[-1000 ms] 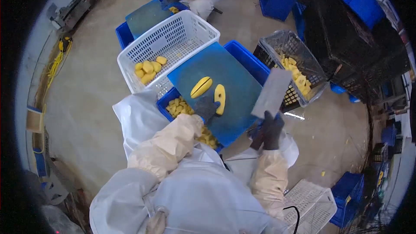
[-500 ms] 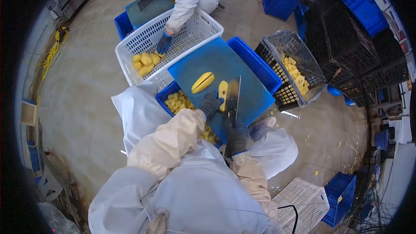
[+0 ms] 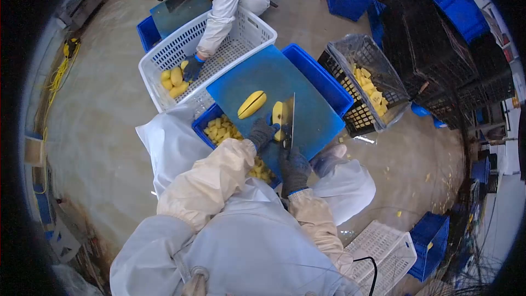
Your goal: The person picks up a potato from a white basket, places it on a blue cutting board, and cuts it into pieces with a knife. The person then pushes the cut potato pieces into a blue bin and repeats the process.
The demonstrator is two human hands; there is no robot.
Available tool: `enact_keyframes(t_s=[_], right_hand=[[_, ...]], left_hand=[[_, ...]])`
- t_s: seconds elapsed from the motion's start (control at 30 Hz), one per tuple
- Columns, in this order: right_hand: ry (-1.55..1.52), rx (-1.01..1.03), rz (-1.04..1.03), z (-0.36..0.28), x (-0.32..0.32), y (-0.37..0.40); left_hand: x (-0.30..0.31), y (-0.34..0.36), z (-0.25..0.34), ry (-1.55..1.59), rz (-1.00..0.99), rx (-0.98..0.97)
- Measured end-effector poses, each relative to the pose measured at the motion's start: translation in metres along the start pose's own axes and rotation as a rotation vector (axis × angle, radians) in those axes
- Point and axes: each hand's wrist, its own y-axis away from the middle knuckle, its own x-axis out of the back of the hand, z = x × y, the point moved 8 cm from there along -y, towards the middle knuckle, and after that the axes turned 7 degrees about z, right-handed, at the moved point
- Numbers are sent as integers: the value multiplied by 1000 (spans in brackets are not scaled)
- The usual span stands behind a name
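My left hand (image 3: 262, 133), in a dark grey glove, steadies a peeled yellow potato piece (image 3: 278, 115) on the blue cutting board (image 3: 315, 107). The handle of a wide-bladed kitchen knife (image 3: 290, 120) is in my gloved right hand (image 3: 295, 169). Its blade stands nearly edge-on, right along the right side of the potato piece, close to my left fingertips. Left of these lies another peeled potato (image 3: 252, 105) with a lengthwise cut line. Under the board's near left edge, a blue bin (image 3: 200, 127) holds potato chunks (image 3: 222, 129).
Across from me a co-worker's gloved hand (image 3: 193, 68) reaches among peeled potatoes (image 3: 174, 82) in a white crate (image 3: 150, 68). A lined black crate (image 3: 364, 126) with potato pieces stands to the right. Stacked crates (image 3: 438, 49) line the right side; a white basket (image 3: 383, 255) lies near my right leg.
My knife has shifted left, against the potato piece, and its blade has turned nearly edge-on. The co-worker's hand has moved onto the potatoes, and their capped head has come into view.
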Motion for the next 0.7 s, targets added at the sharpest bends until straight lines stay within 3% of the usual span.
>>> enact_keyframes(t_s=[0.13,0.53,0.63,0.7], right_hand=[[-4,49,64,0,2,3],[15,-41,-62,10,-5,-1],[-114,-35,81,27,1,-2],[-181,34,346,44,12,0]], left_hand=[[-6,-1,-10,27,11,-4],[13,8,16,158,-81,57],[12,19,27,48,49,58],[11,25,49,-61,33,4]])
